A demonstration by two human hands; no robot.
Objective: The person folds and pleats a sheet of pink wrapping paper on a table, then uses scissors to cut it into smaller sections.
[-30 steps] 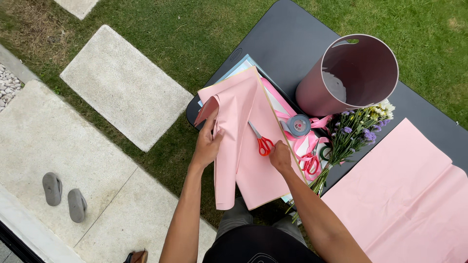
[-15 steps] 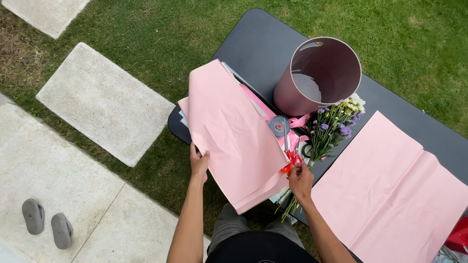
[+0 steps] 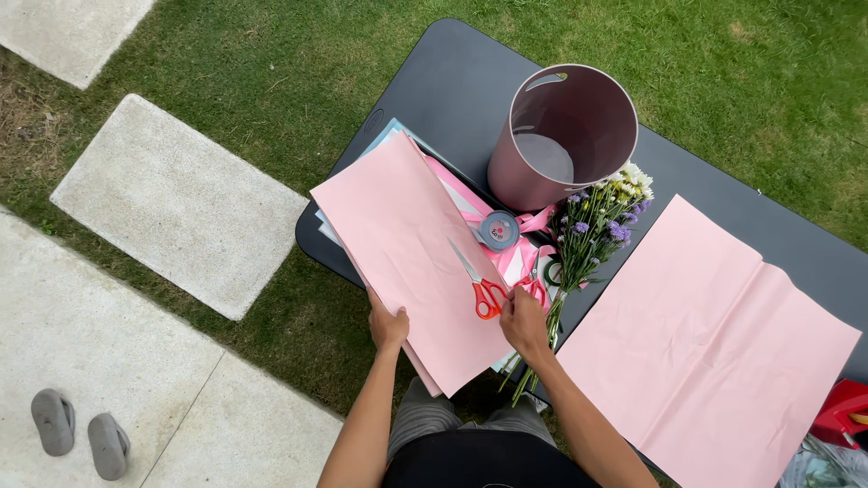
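Head view, only one camera, looking straight down at you over a dark tabletop (image 3: 452,81) set on grass.

Your left hand (image 3: 389,327) rests flat on the near edge of the pink paper sheet (image 3: 407,244), fingers spread and pressing down, not wrapped round anything. That pins the sheet so it lies smooth on the stack beneath it; a blue sheet edge (image 3: 384,136) peeks out at the far corner.

Your right hand (image 3: 524,321) is at the sheet's right edge, fingers curled loosely. It touches or nearly touches the handles of the red scissors (image 3: 484,291); you cannot tell from here if it has a real grip on them. The scissors lie on the pink sheet, blades closed and pointing away from you, so they sit ready at the working side.

Just right of that hand lies a bunch of flowers (image 3: 592,226), stems towards you, heads towards the pink bucket (image 3: 561,136), which stands upright and open. A tape roll (image 3: 499,229) sits on pink ribbon (image 3: 520,258) between sheet and bucket, within reach.

A second pink sheet (image 3: 705,343), unfolded and creased, is spread well apart on the right side of the tabletop.

Off the tabletop: concrete slabs (image 3: 176,203) and a pair of grey sandals (image 3: 81,432) at lower left.
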